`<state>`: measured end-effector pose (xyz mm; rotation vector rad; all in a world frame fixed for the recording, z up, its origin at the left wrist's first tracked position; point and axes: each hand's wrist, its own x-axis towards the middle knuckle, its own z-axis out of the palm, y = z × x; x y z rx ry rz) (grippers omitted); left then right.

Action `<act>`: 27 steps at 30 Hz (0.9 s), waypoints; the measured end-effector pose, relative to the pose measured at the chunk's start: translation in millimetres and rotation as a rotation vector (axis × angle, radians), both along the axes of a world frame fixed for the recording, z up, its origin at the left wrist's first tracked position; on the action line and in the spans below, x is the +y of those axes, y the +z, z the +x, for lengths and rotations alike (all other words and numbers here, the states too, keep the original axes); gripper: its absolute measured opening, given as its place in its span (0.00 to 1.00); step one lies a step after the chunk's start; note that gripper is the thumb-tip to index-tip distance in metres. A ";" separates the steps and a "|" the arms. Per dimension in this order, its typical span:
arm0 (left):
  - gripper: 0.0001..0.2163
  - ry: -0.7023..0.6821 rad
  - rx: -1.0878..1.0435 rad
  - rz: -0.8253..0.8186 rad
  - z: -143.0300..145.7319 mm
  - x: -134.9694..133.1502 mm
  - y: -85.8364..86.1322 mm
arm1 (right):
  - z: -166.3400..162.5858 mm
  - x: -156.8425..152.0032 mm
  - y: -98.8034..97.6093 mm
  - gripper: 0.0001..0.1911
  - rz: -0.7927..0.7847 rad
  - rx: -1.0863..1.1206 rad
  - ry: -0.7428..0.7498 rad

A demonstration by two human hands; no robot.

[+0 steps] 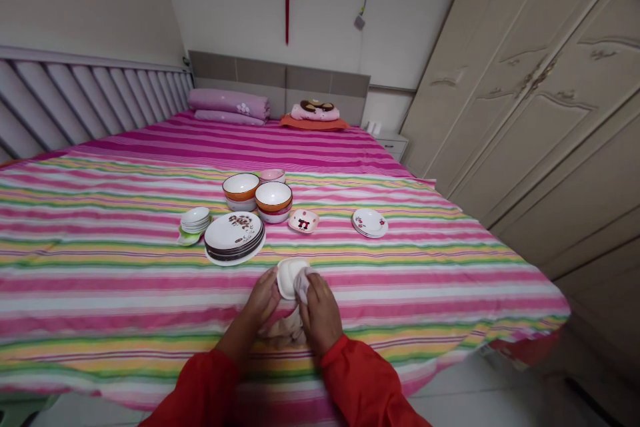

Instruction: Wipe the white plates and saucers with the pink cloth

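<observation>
Gripped at its edge by the left hand [263, 297], a small white dish [287, 275] sits just left of the right hand [321, 310], which pinches a pale cloth [301, 285] against it.

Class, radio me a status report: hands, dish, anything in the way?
Left hand holding white dish. Right hand holding pale cloth against it. Nothing in the way; plate stack beyond.

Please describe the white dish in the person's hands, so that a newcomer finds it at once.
On the large pink, yellow and green striped cloth, find two red sleeves at the near edge. Between the left hand and right hand is a small white dish with rounded corners. Unlike the white, brown-flowered plates beyond, it is held and touched by a pale cloth.
</observation>
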<state>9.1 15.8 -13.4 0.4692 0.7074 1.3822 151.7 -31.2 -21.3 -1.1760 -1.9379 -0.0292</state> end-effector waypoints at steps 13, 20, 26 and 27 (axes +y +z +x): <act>0.07 -0.014 0.034 -0.037 -6.7 0.2 -6.6 | -35.5 19.1 2.6 0.38 -0.118 -0.060 -0.035; 0.10 -0.050 -0.025 0.002 -5.9 2.6 -6.0 | -33.9 16.6 7.0 0.41 -0.173 -0.128 0.028; 0.10 -0.041 -0.029 0.016 -5.5 1.8 -5.3 | -27.4 24.5 11.8 0.42 -0.156 -0.159 0.041; 0.10 -0.042 -0.028 0.008 -5.7 1.5 -4.8 | -25.5 26.5 12.1 0.41 -0.146 -0.152 0.053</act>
